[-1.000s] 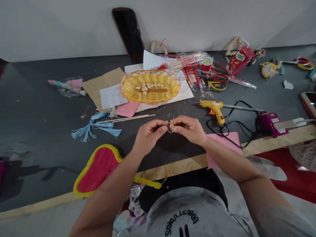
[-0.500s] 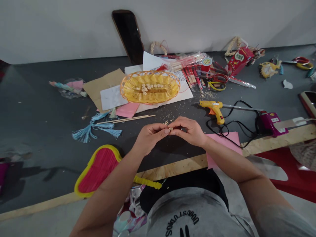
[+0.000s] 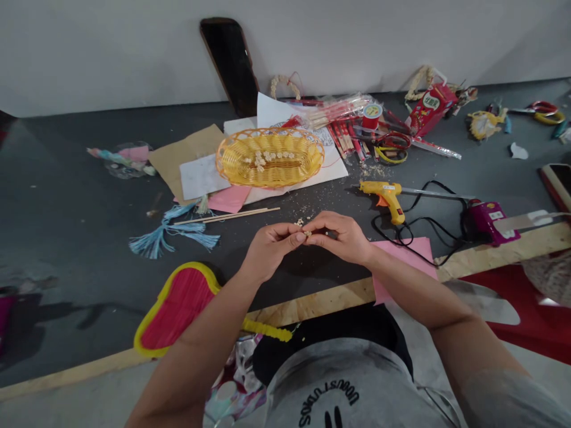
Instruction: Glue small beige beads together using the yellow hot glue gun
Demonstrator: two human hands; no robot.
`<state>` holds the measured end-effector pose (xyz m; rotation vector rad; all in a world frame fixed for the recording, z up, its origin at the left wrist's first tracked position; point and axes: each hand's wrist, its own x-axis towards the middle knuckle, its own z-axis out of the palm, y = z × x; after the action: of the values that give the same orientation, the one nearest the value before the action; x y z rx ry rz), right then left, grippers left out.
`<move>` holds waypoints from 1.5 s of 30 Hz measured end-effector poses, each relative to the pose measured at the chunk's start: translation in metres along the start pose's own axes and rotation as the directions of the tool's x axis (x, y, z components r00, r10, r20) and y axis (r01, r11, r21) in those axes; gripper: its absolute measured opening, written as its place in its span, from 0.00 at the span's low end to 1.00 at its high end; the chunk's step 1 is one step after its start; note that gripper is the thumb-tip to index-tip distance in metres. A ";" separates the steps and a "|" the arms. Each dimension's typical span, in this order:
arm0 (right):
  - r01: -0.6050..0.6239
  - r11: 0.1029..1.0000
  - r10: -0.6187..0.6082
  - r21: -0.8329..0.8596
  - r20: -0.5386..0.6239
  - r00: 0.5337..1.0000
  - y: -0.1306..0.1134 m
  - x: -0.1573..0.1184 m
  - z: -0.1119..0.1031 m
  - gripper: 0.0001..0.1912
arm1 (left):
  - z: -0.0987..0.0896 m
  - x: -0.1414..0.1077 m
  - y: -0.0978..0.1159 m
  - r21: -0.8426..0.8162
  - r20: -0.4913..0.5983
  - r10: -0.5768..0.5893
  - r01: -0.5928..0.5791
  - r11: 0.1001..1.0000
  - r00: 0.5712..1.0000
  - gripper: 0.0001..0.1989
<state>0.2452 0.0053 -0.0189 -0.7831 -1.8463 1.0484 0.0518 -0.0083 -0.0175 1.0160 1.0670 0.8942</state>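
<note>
My left hand (image 3: 277,246) and my right hand (image 3: 335,236) meet at the fingertips over the dark table (image 3: 321,273). Between them they pinch a small pale beaded piece (image 3: 307,234). Just beyond the fingertips lie small pale bits (image 3: 300,222), partly hidden by my hands. Farther back, a yellow woven basket (image 3: 272,178) holds several small pale flower-like pieces (image 3: 260,160). It stands on sheets of paper.
A yellow glue gun (image 3: 384,193) with a black cord lies to the right, near a purple box (image 3: 491,223). Thin sticks (image 3: 227,215), a blue tassel (image 3: 154,241) and a red fan with yellow edging (image 3: 178,303) are at the left. Scissors (image 3: 392,142) lie behind.
The view has shifted very slightly. Both hands keep the same pinch, with hardly any visible movement.
</note>
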 end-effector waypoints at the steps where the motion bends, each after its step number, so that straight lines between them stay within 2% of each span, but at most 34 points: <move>1: -0.002 1.000 0.003 0.013 -0.005 1.000 0.000 0.000 0.000 0.11 | 0.000 0.000 0.000 -0.017 -0.002 0.002 -0.002 1.000 1.000 0.16; 4: -0.015 0.999 0.016 0.041 -0.030 0.999 0.000 -0.001 0.001 0.17 | 0.001 0.000 0.000 -0.047 -0.023 0.002 -0.003 0.999 1.000 0.17; 8: 0.028 1.000 -0.028 -0.006 -0.015 0.999 -0.002 0.001 -0.001 0.09 | 0.001 0.001 -0.001 -0.026 -0.029 0.000 -0.001 1.000 1.000 0.18; 12: 0.040 0.999 -0.040 0.004 -0.030 0.999 -0.004 0.002 -0.003 0.07 | 0.000 0.000 -0.002 -0.043 0.005 0.017 -0.017 0.999 1.000 0.17; 20: 0.000 1.000 0.001 0.031 -0.011 1.000 -0.004 0.002 -0.003 0.08 | -0.001 -0.003 -0.001 0.234 -0.037 0.146 -0.133 0.963 0.989 0.14; 30: 0.020 0.999 -0.019 0.051 -0.006 1.000 -0.002 0.001 -0.002 0.08 | -0.001 -0.002 -0.001 0.271 -0.030 0.176 -0.161 0.949 0.984 0.11; 34: 0.067 0.997 -0.067 0.040 -0.012 0.998 -0.003 0.002 -0.004 0.06 | -0.001 -0.002 -0.002 0.228 -0.028 0.149 -0.139 0.964 0.988 0.13; 38: 0.101 0.995 -0.101 0.024 -0.019 0.995 -0.004 0.004 -0.007 0.06 | 0.000 0.000 -0.001 0.087 -0.003 0.081 -0.081 0.993 0.997 0.15; 45: 0.156 0.988 -0.155 -0.002 0.053 0.986 0.000 0.004 -0.009 0.09 | -0.001 -0.001 0.004 -0.091 0.071 -0.041 0.047 0.995 0.997 0.18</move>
<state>0.2511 0.0122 -0.0150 -0.6092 -1.9224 0.9721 0.0504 -0.0078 -0.0138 0.9360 0.9778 0.8590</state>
